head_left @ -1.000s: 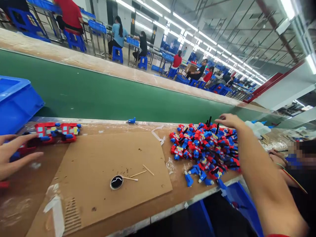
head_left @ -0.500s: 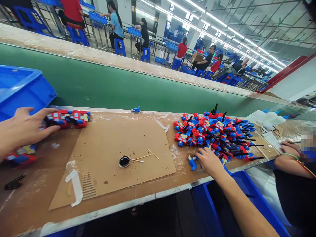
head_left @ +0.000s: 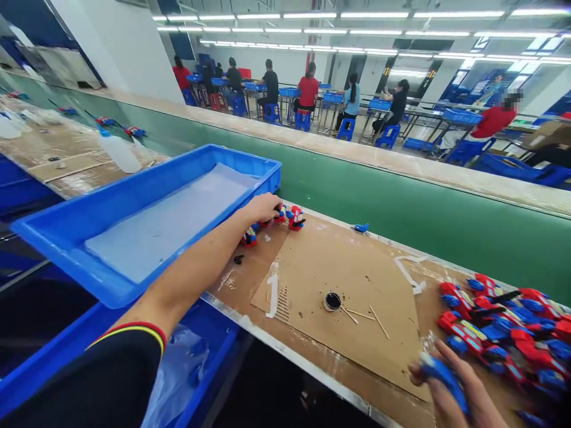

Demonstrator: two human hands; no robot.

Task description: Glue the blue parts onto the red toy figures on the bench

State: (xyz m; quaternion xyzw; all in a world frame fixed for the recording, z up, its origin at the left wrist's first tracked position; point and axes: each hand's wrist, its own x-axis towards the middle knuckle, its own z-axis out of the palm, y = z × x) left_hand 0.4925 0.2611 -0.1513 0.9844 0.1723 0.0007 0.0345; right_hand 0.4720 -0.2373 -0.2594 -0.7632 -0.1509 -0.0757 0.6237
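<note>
At the back of the bench, beside the blue bin, my left hand (head_left: 264, 208) has its fingers curled onto a red and blue toy robot (head_left: 280, 214). Another toy robot (head_left: 296, 218) stands just to its right, and one more (head_left: 250, 237) sits nearer me, partly behind my forearm. My right hand (head_left: 468, 386), low at the right, is closed around a small blue plastic part (head_left: 444, 377), blurred by motion. Right beside that hand lies a heap of red and blue toy robots (head_left: 504, 327) with black pieces sticking out.
A cardboard sheet (head_left: 352, 267) covers the middle bench, carrying a small pot of black liquid (head_left: 332, 301) and cotton swabs (head_left: 379, 323). The large blue bin (head_left: 134, 208) stands left. A blue piece (head_left: 360, 227) lies at the back edge, before the green belt (head_left: 401, 202).
The view has swung left, bringing the whole blue bin into sight. My right hand has picked up the blue part beside the heap. My left hand stays at the toy robots near the bin.
</note>
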